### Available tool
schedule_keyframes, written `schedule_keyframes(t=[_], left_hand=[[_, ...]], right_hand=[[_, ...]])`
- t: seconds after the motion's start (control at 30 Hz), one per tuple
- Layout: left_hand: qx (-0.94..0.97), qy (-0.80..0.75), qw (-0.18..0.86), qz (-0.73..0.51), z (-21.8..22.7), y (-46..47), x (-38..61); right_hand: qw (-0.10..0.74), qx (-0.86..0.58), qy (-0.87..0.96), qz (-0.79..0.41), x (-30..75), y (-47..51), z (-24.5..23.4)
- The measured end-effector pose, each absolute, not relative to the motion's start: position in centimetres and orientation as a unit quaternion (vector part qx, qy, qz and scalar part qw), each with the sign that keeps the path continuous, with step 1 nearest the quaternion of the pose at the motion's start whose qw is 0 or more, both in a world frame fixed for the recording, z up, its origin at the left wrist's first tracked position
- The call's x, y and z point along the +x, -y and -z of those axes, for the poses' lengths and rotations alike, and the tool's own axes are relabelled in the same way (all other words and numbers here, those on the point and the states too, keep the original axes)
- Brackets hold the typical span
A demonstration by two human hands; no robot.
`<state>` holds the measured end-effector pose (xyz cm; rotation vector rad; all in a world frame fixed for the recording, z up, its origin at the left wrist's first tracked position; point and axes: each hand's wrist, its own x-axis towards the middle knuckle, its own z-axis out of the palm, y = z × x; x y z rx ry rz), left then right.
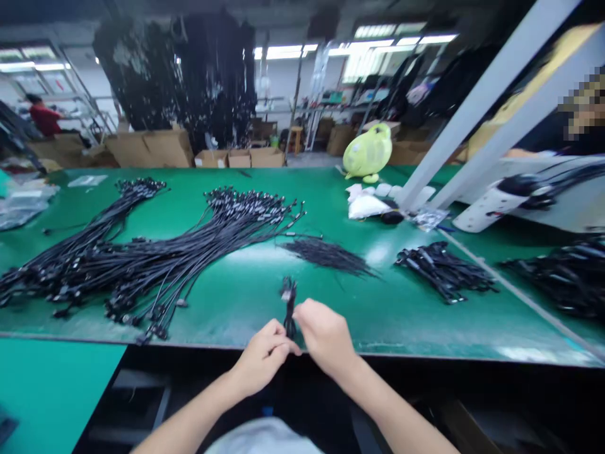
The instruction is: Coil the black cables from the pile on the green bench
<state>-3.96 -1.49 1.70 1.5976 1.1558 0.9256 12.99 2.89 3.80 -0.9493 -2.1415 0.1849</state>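
Left hand (261,357) & right hand (326,337) pinch a short black cable bunch (288,309) upright between them, fingers pressed together, just above worktop (236,315) front edge, prob. to keep it off the cable bundles (155,271) laid out farther along, ends aligned, likely vs. tangling.

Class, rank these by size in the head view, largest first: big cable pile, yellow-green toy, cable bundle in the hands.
Big cable pile, yellow-green toy, cable bundle. The toy sits farther away, so its place is unsure.

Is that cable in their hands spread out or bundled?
Bundled: the black cable forms a tight, narrow bunch held between the left hand and right hand.
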Motion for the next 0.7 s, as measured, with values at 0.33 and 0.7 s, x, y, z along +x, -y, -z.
schedule_keyframes(t=[0.33,0.7], left_hand=[[0.591,-0.496,0.448,-0.452,-2.4,0.6,-5.5],[0.504,-0.481,0.508,-0.506,-1.3,-0.5,-2.0]], right_hand=[[0.325,-0.322,0.889,-0.003,12.0,-3.3,-2.2],[0.336,-0.406,0.614,-0.587,12.9,-3.6,-1.6]])
